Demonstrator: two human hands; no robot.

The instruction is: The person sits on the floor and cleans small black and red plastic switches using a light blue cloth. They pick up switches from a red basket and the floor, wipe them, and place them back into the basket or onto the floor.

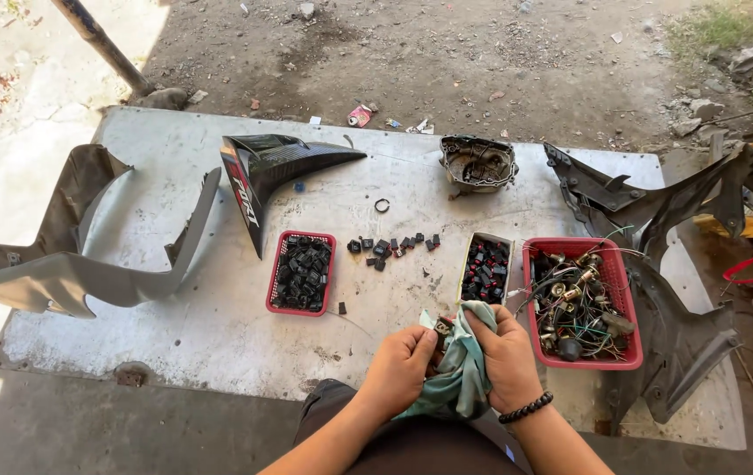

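My left hand [401,365] and my right hand [506,352] are both closed around a pale green cloth [460,374] at the near edge of a concrete slab [174,343]. A small dark part [442,329] pokes out of the cloth between my thumbs. The right wrist wears a black bead bracelet [526,407]. Just beyond my hands stands a narrow box of small black and red parts [485,268].
A red basket of black parts [301,273] sits left of centre, with loose black pieces [389,246] beside it. A red basket of wired bulb sockets [580,303] lies at right. Grey fairing [68,255], black fairings [262,171] [658,229] and a metal engine cover [478,163] surround them.
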